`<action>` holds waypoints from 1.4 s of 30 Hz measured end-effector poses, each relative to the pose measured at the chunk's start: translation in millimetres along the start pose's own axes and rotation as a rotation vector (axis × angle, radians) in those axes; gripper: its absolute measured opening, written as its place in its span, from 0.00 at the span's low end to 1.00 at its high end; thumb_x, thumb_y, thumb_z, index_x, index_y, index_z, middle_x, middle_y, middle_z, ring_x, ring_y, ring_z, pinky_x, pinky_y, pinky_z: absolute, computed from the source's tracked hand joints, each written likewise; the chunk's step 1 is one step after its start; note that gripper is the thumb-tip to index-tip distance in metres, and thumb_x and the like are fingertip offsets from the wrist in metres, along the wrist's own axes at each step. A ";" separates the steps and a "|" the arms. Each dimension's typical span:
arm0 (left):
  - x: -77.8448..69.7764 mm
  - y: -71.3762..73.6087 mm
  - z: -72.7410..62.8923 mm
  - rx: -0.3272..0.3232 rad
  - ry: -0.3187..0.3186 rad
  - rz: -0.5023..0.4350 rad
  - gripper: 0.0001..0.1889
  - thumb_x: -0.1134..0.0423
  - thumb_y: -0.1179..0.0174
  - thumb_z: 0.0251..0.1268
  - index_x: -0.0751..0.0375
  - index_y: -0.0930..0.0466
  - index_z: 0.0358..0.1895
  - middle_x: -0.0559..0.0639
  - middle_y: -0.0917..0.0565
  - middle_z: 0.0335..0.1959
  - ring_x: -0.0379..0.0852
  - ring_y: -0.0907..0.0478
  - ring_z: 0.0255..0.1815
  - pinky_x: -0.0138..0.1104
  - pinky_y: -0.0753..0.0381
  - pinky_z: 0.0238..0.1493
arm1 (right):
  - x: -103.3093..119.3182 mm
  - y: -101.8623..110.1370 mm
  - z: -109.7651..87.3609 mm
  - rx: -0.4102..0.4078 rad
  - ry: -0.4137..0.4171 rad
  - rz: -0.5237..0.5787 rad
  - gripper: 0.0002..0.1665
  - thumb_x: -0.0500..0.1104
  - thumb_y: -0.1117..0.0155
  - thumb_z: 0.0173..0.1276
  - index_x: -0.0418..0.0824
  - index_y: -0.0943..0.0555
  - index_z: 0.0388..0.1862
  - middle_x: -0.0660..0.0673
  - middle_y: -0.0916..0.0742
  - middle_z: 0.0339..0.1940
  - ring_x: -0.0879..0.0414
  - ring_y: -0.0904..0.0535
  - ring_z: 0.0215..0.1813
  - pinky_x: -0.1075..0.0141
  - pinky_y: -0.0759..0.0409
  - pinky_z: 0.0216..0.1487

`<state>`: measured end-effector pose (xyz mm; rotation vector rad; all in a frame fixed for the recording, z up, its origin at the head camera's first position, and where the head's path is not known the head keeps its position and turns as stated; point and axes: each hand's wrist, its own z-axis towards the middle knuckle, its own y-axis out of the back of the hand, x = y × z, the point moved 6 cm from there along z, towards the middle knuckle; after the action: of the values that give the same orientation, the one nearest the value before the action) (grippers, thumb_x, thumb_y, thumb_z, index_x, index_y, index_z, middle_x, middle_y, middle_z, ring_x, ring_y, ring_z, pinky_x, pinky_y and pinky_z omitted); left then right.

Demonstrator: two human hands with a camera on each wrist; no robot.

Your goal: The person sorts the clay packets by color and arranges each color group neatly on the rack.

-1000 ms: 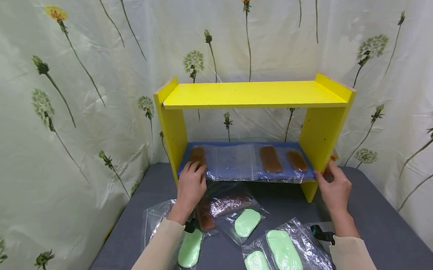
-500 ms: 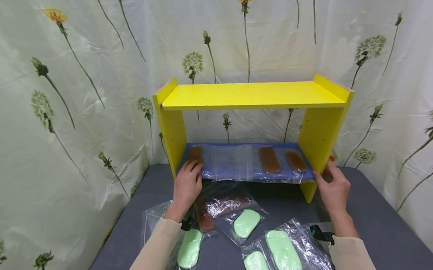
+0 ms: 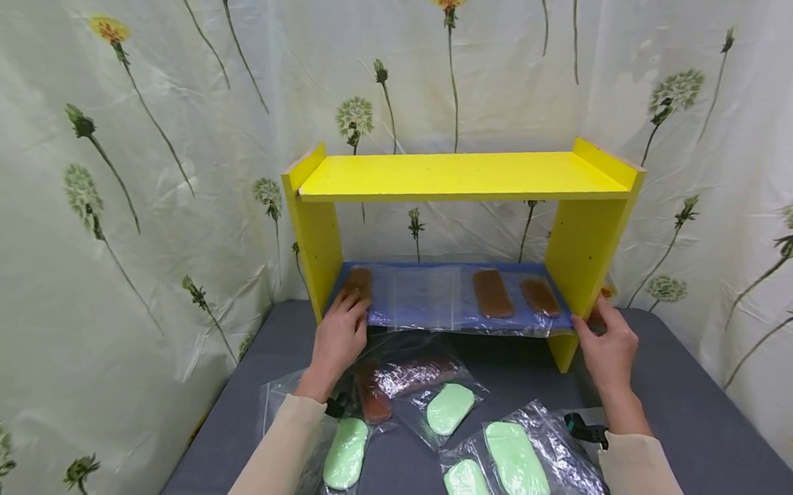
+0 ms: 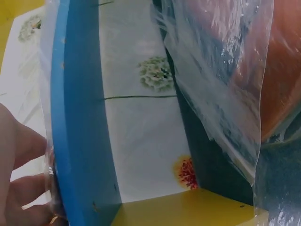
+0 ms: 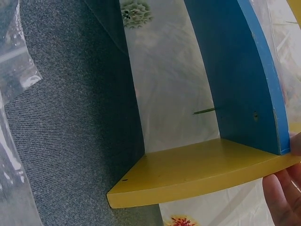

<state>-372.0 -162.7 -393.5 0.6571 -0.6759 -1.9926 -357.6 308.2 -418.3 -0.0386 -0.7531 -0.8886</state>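
The left hand [image 3: 340, 335] rests bent fingers on a flat, bagged brown slab [image 3: 358, 279] at the smooth blue board [image 4: 83, 117]'s 9 o'clock end; the right hand [image 3: 610, 345] grips the yellow side panel [image 3: 585, 246] at 3 o'clock. Toward 6 o'clock, 4 rounded green slabs [image 3: 517, 462] lie in crinkled plastic [image 3: 559, 447].

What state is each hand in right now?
Left hand: on the bagged brown bar; whether it grips cannot be told.
Right hand: closed, holding the yellow side panel by its front edge.
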 end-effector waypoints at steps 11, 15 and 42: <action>-15.4 22.7 -19.8 -0.142 -0.045 -0.137 0.25 0.72 0.34 0.61 0.60 0.19 0.63 0.65 0.25 0.65 0.65 0.30 0.66 0.57 0.24 0.58 | -2.2 -0.2 1.3 -0.005 0.002 -0.013 0.37 0.35 0.23 0.61 0.51 0.21 0.69 0.39 0.14 0.42 0.73 0.26 0.40 0.86 0.32 0.37; -21.9 27.0 -36.0 -0.147 -0.030 -0.132 0.27 0.71 0.29 0.59 0.60 0.20 0.64 0.64 0.23 0.60 0.62 0.26 0.60 0.54 0.21 0.54 | -1.6 -1.5 2.3 -0.001 0.007 -0.013 0.37 0.35 0.23 0.61 0.52 0.21 0.69 0.39 0.14 0.42 0.71 0.26 0.40 0.86 0.32 0.36; -14.9 -27.5 -108.2 0.467 0.440 -0.120 0.49 0.44 0.22 0.50 0.61 0.34 0.74 0.64 0.18 0.46 0.64 0.19 0.46 0.56 0.20 0.44 | -4.4 -0.8 1.2 0.017 -0.042 -0.008 0.38 0.36 0.24 0.62 0.55 0.22 0.70 0.40 0.13 0.42 0.79 0.28 0.40 0.87 0.31 0.36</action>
<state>-308.1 -159.3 -486.3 1.3959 -0.8455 -1.7131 -360.6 311.1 -420.3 -0.0389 -0.8004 -0.8908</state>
